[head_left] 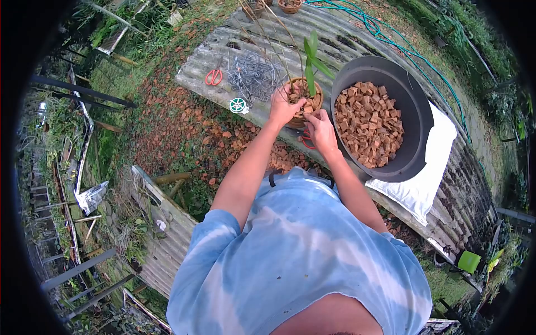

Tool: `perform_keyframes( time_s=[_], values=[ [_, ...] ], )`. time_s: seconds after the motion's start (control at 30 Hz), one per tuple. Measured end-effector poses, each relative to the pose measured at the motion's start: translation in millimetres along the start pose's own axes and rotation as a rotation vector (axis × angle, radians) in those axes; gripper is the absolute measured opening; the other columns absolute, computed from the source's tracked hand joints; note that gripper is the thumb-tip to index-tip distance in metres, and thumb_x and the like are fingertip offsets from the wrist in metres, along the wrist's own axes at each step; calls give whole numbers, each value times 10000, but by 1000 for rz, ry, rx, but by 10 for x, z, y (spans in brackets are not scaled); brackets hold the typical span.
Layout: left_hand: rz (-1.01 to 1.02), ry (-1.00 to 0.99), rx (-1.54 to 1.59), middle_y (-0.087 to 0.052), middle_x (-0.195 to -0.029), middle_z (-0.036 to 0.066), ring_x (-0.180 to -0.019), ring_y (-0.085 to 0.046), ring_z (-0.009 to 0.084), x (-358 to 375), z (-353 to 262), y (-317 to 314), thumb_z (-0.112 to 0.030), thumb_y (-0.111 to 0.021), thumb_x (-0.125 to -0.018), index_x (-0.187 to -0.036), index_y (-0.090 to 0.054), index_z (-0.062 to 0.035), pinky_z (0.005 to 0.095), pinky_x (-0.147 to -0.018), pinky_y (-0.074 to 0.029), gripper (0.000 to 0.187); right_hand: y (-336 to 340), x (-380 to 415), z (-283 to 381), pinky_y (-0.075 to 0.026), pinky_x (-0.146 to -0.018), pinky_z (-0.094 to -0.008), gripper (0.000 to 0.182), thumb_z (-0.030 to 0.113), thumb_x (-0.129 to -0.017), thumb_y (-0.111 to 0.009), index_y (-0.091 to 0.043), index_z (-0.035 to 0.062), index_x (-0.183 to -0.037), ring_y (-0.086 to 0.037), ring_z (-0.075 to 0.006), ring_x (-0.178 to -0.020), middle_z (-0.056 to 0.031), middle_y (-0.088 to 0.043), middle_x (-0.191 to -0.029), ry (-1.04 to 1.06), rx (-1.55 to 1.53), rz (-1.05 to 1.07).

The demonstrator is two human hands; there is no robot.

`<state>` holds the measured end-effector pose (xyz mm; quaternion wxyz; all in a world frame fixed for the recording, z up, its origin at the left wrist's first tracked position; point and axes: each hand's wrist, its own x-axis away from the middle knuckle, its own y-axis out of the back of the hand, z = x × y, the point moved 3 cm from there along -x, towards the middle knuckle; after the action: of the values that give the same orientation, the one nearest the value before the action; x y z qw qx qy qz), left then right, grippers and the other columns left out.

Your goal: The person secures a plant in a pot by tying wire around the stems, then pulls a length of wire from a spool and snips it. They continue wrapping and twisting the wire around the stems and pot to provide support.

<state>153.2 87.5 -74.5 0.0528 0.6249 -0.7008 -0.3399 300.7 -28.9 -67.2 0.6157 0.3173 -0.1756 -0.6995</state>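
A round clay pot (317, 99) with brown chunks and a green-leaved plant (310, 61) stands on the corrugated table (257, 114). My left hand (285, 104) is at the pot's left side, its fingers curled over the rim and the chunks. At the pot's front right is my right hand (321, 132), fingers pinched near a brown chunk (307, 107); what lies between the fingertips is too small to make out. Just right of the pot, a big dark tub (412, 111) holds many brown cubes (369, 124). Red-handled scissors (307, 138) lie partly hidden beside my right hand.
A pile of metal wire pieces (254, 76), orange-handled scissors (214, 76) and a green-and-white spool (238, 105) lie on the left. A white sack (441, 151) sits under the tub. A teal hose (416, 54) runs along the far side; more pots (289, 5) stand at the back.
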Motion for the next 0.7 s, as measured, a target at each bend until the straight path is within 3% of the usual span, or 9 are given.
perform_keyframes(
  time_s=[0.13,0.27,0.43,0.7],
  values=[
    [21,-3,11,-716,-1050,144,-985,-685,345,15,-88,31,-268,-888,-757,-1196,-677,-77,463,-878,-543,523,-81,15,-29,-538,-916,-465,333,-25,-852,-714,-734,25,-1181,-632,-374,-1080,-180,-614,-1140,75,59,-35],
    [-2,-47,17,-706,-1048,122,-984,-670,349,-6,105,-89,-270,-899,-743,-1132,-664,-83,484,-915,-505,491,-113,32,-44,-534,-943,-458,334,-16,-864,-701,-720,19,-1196,-621,-371,-1101,-174,-621,-1177,151,89,-71],
    [56,72,26,-698,-1057,153,-1008,-658,354,32,-60,25,-281,-902,-750,-1186,-661,-65,490,-913,-521,543,-27,21,14,-528,-972,-444,334,-8,-861,-702,-722,25,-1193,-610,-370,-1133,-163,-631,-1201,127,92,-22],
    [29,32,-135,-665,-1087,183,-1033,-636,379,36,24,-39,-334,-917,-735,-1166,-639,-49,494,-920,-505,587,31,6,26,-540,-939,-449,343,-16,-841,-724,-723,42,-1180,-633,-376,-1100,-155,-616,-1190,48,69,-46]
  ],
)
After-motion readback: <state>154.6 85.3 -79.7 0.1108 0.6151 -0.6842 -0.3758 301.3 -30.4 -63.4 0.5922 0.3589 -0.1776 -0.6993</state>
